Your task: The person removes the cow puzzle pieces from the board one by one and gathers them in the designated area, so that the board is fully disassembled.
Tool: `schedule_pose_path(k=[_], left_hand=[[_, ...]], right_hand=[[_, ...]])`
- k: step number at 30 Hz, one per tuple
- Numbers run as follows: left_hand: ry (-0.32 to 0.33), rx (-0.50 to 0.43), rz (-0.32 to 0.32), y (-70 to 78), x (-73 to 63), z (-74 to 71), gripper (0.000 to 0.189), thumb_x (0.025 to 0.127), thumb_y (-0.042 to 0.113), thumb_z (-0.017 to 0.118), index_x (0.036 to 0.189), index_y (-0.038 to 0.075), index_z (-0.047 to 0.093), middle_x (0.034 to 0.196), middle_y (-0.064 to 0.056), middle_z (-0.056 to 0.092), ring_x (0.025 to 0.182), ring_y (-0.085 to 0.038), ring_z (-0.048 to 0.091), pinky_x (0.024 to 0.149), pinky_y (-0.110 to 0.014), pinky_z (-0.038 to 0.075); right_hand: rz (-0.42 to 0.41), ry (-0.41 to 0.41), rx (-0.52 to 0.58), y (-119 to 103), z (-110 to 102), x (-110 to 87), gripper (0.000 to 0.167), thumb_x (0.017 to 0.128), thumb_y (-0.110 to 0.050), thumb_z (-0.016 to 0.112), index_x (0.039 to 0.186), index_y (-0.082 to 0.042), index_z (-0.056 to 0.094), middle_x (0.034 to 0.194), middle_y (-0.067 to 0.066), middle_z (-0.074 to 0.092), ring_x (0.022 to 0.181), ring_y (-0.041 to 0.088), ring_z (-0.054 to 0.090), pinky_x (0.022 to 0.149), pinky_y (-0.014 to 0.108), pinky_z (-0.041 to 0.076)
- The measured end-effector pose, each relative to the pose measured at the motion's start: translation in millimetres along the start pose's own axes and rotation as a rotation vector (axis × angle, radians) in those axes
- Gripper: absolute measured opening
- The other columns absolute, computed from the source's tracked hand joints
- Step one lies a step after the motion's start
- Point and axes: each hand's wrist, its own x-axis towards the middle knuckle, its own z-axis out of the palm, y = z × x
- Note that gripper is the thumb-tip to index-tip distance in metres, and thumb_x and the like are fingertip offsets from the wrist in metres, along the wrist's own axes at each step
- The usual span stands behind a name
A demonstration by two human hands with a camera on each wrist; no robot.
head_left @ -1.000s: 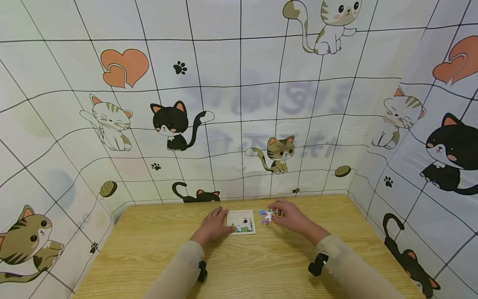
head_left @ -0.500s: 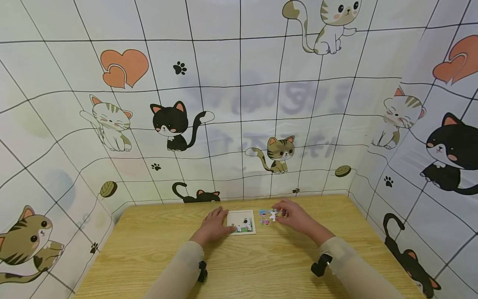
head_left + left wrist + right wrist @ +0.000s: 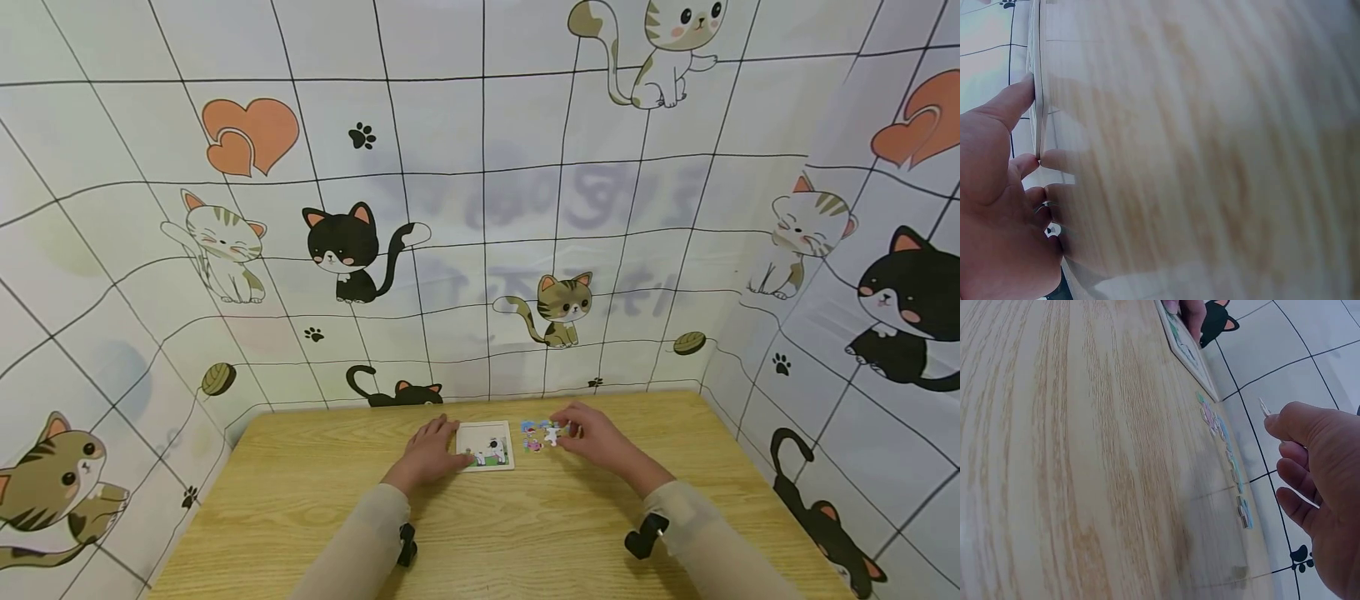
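Observation:
A small white-rimmed puzzle tray [image 3: 512,460] lies on the table, with a cow picture fitted along its lower part. Beside its left edge rests my left hand [image 3: 430,452], thumb on the near corner and fingers fairly straight. In the left wrist view the thumb [image 3: 1013,103] touches the tray's edge [image 3: 1039,75]. My right hand [image 3: 596,437] pinches a mostly white jigsaw piece [image 3: 552,434] between thumb and finger, held above the table in the right wrist view. Beneath and left of it lie several loose coloured jigsaw pieces [image 3: 532,446], partly hidden by the right hand.
The wooden table [image 3: 495,533] reaches back to a wall covering [image 3: 450,208] printed with cats and grid lines. Tray and pieces are near the table's back edge. A black wrist mount [image 3: 645,535] sits on each sleeve.
My right hand has shifted slightly right with the white jigsaw piece, uncovering more of the loose pieces. The piece has turned in the fingers. Left hand and tray have stayed put.

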Motion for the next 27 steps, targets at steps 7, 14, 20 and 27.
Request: schedule_pose_path(k=[7,14,20,27], left_hand=[[0.014,0.011,0.001,-8.0,4.4,5.4,0.085,0.102,0.056,0.076,0.167,0.008,0.048,0.178,-0.023,0.029,0.162,-0.054,0.025,0.126,-0.077,0.02],[0.013,0.02,0.01,-2.6,1.2,2.3,0.085,0.104,0.056,0.073,0.166,0.006,0.047,0.178,-0.024,0.029,0.161,-0.055,0.025,0.124,-0.078,0.021],[0.006,0.007,0.001,-8.6,6.1,5.3,0.089,0.101,0.06,0.075,0.167,0.008,0.047,0.178,-0.024,0.027,0.161,-0.055,0.024,0.125,-0.078,0.019],[0.009,0.025,-0.01,-21.7,15.0,14.5,0.092,0.099,0.065,0.075,0.169,0.014,0.047,0.181,-0.02,0.026,0.163,-0.053,0.022,0.126,-0.078,0.018]], right_hand=[[0.053,0.005,0.032,7,4,-1.9,0.038,0.101,-0.004,0.081,0.136,0.005,0.072,0.113,0.01,0.066,0.092,0.017,0.062,0.076,0.031,0.056],[0.069,0.004,0.042,17,11,-2.4,0.034,0.101,-0.002,0.08,0.134,0.005,0.073,0.113,0.01,0.066,0.092,0.018,0.061,0.075,0.031,0.055],[0.108,0.0,0.054,23,17,-3.8,0.034,0.102,-0.004,0.08,0.135,0.003,0.074,0.112,0.005,0.065,0.091,0.014,0.06,0.077,0.031,0.055],[0.141,-0.003,0.046,25,22,-3.8,0.03,0.102,-0.006,0.08,0.131,0.0,0.076,0.112,0.005,0.066,0.094,0.016,0.061,0.08,0.032,0.054]])
